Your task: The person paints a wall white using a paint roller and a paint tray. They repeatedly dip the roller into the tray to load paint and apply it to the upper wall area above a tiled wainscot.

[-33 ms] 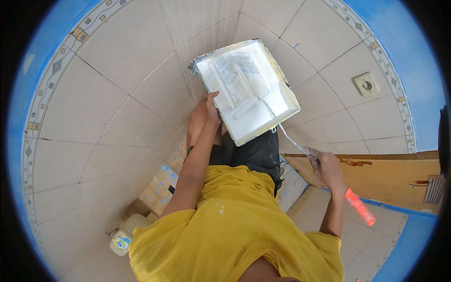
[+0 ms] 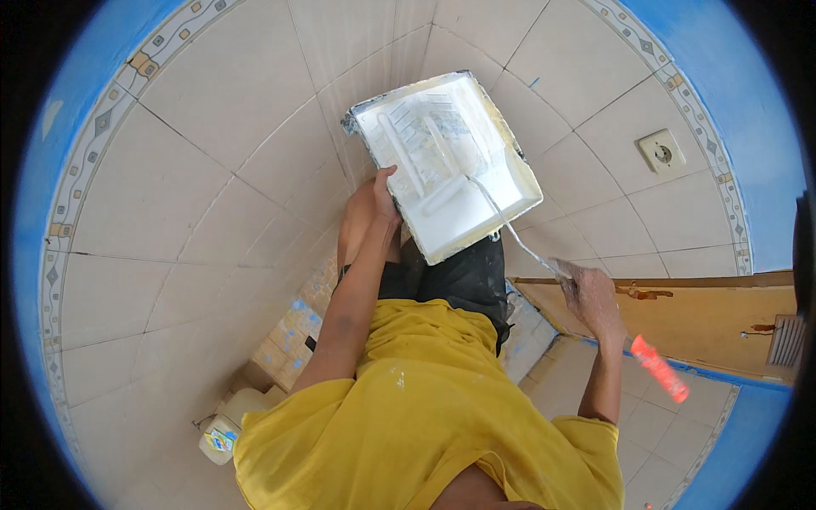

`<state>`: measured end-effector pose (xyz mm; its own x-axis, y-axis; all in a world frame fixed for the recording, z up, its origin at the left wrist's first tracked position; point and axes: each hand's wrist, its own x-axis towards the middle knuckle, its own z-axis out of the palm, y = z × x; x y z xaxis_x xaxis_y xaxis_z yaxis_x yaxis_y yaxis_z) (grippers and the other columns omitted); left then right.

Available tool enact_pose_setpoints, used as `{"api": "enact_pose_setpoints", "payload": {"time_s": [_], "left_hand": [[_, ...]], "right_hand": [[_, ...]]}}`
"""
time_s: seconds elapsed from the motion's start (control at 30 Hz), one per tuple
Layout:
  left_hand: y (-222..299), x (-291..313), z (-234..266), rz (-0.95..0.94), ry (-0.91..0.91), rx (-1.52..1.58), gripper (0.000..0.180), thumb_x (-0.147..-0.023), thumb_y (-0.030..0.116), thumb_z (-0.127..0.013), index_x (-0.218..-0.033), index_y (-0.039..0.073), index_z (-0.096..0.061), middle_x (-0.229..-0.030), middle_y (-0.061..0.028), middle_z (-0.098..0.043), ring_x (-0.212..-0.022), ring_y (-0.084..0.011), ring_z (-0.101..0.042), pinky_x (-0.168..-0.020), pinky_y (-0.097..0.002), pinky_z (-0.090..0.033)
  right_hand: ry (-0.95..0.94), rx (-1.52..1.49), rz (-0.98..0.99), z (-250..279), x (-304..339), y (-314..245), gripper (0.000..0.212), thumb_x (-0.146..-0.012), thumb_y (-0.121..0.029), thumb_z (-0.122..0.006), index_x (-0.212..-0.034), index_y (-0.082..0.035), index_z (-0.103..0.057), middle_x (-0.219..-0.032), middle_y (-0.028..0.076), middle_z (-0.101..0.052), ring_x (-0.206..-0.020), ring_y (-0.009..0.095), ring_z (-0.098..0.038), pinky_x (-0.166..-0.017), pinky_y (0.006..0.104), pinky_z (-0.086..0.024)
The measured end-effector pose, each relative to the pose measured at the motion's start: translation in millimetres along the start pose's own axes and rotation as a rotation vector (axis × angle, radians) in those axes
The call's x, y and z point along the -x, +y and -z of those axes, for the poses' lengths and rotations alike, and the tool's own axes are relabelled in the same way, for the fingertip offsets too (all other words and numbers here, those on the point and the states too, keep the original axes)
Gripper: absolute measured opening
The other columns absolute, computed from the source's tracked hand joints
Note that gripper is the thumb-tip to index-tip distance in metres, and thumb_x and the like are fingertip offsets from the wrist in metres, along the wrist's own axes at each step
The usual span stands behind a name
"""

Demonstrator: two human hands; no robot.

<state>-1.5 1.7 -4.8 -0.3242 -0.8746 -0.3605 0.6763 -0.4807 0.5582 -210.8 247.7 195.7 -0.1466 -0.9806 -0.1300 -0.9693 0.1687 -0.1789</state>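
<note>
Tilted in front of my legs is a white paint tray [image 2: 442,246] with a ribbed slope, wet white paint and dried crust along its rim. My left hand [image 2: 385,197] grips its left edge, thumb over the rim. My right hand [image 2: 592,302], spotted with white paint, is closed around the paint-covered metal rod of a paint roller [image 2: 523,240], to the right of the tray. The rod runs into the tray, where the white roller head is hard to tell from the paint. Beyond my wrist sticks out its orange-red handle [image 2: 660,371].
Tiled walls [image 2: 255,161] meet in a corner ahead, with blue paint above a patterned border. A wall socket [image 2: 661,152] is at the right. Below it is a wooden panel [image 2: 714,327]. A pale plastic jug [image 2: 218,439] stands at the lower left; the floor [image 2: 293,340] has blue spots.
My right hand and the roller's handle have shifted slightly to the right. The tray and my left hand have stayed in place.
</note>
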Motion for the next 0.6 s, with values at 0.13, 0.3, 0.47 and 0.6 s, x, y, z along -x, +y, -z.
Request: {"api": "enact_pose_setpoints", "payload": {"time_s": [0.13,0.3,0.47,0.6], "left_hand": [[13.7,17.3,-20.8,0.026,0.010,-0.043,0.063,-0.071,0.036,-0.054,-0.118,-0.003,-0.042,-0.108,-0.0147,-0.052,-0.096,-0.0264,-0.051,-0.086,-0.0343,-0.041],[6.1,6.6,-8.9,0.081,-0.029,-0.003,0.063,-0.070,0.036,-0.054,-0.118,-0.003,-0.042,-0.108,-0.0150,-0.052,-0.098,-0.0265,-0.050,-0.086,-0.0350,-0.040],[0.8,9.7,-3.7,0.020,-0.014,0.022,0.063,-0.070,0.036,-0.055,-0.117,-0.004,-0.044,-0.108,-0.0141,-0.052,-0.097,-0.0261,-0.050,-0.087,-0.0339,-0.039],[-6.6,1.4,4.8,0.036,-0.051,0.076,0.062,-0.070,0.036,-0.055,-0.117,-0.003,-0.044,-0.107,-0.0135,-0.053,-0.096,-0.0249,-0.051,-0.087,-0.0328,-0.039]], "right_hand": [[0.008,0.126,-0.014,3.3,-37.9,-30.9,0.025,-0.076,-0.011,-0.057,-0.100,-0.010,-0.061,-0.071,0.018,-0.058,-0.068,0.036,-0.056,-0.060,0.0430,-0.045],[0.063,0.150,0.035,-25.1,-73.4,-38.6,0.023,-0.074,-0.010,-0.059,-0.096,-0.008,-0.061,-0.072,0.018,-0.059,-0.067,0.036,-0.056,-0.061,0.0431,-0.046],[0.032,0.105,0.076,-23.5,-76.9,-40.6,0.015,-0.073,-0.008,-0.060,-0.087,-0.004,-0.062,-0.070,0.021,-0.058,-0.065,0.037,-0.056,-0.058,0.0433,-0.044],[0.078,0.038,0.087,-43.5,-62.2,-22.3,0.014,-0.074,-0.007,-0.059,-0.086,-0.003,-0.062,-0.068,0.022,-0.056,-0.064,0.038,-0.055,-0.056,0.0432,-0.043]]}}
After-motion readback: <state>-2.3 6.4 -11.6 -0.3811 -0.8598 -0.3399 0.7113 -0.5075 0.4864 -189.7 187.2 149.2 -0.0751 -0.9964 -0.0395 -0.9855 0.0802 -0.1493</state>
